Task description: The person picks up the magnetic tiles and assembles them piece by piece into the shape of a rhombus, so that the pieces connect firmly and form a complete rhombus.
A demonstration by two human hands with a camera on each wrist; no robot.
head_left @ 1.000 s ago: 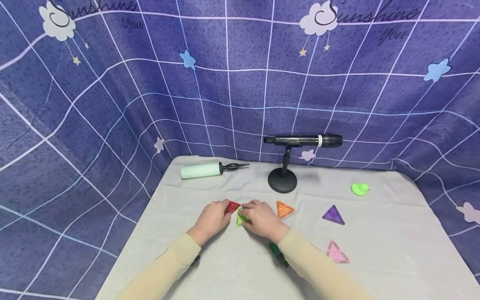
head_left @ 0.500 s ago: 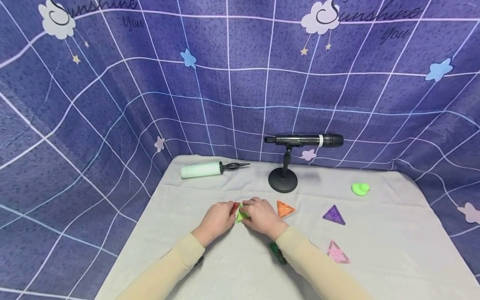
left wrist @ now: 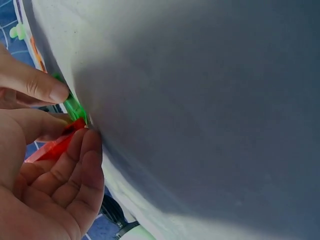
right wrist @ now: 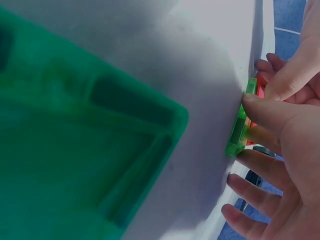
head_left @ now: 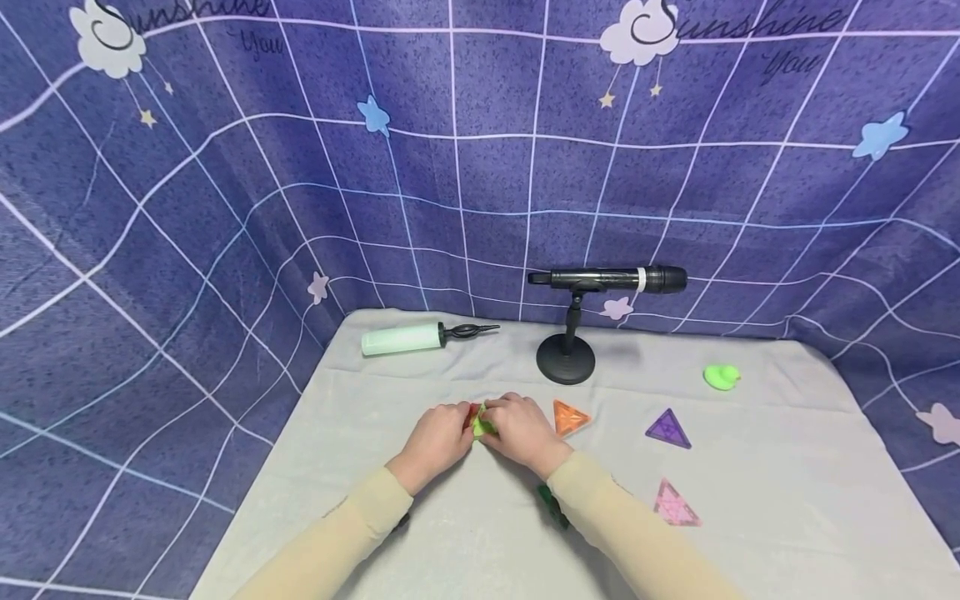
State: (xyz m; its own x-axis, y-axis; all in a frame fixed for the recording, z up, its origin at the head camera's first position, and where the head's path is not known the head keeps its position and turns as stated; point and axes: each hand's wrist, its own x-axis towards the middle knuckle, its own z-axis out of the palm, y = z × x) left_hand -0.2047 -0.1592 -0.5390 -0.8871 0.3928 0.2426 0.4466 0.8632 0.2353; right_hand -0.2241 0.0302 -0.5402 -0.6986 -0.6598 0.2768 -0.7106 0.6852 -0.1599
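My left hand point(head_left: 435, 437) pinches a red translucent triangular tile point(left wrist: 52, 150) between thumb and fingers. Opposite it, my right hand point(head_left: 525, 429) pinches a light green triangular tile point(right wrist: 239, 130), thumb on one face and fingers on the other. The two tiles meet edge to edge just above the white cloth, standing at an angle to each other. My fingers cover much of both in the head view. A dark green tile point(head_left: 553, 506) lies under my right forearm, partly hidden, and looms large in the right wrist view.
Right of my hands lie orange point(head_left: 570, 418), purple point(head_left: 668, 429) and pink point(head_left: 675, 505) triangular tiles. Behind them stands a microphone point(head_left: 607, 280) on a black stand point(head_left: 566, 358). A pale green hand pump point(head_left: 402, 339) lies back left, a green toy duck point(head_left: 722, 377) back right.
My left hand has shifted slightly right, bringing the red tile against the light green one. The light green tile has tipped more upright in my right hand, which moved little.
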